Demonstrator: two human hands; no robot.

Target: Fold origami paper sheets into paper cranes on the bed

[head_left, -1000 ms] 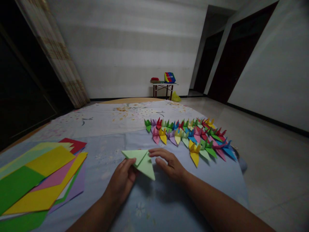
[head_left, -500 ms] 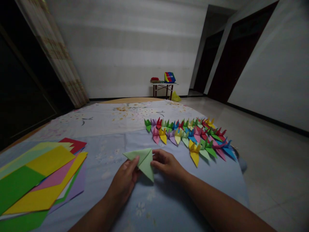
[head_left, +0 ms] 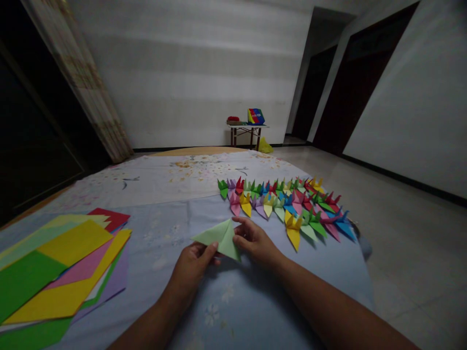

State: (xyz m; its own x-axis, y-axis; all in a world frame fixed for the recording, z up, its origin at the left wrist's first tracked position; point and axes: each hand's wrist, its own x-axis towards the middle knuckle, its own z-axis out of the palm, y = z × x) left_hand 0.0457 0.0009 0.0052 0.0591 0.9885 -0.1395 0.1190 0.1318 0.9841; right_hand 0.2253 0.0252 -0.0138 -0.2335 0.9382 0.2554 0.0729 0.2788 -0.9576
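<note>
Pale-green folded paper (head_left: 221,234), pinched at its near edge by the left grip (head_left: 191,266), touches the right grip (head_left: 257,244), closure unclear.

Nothing legible on my feed. Only candidate: pale lettering on the boxy red, yellow and blue package (head_left: 256,116), near the right edge of the small, white-topped, dark-legged table (head_left: 241,127). Too small and blurred for me to make out a single word, brand or number.
</note>
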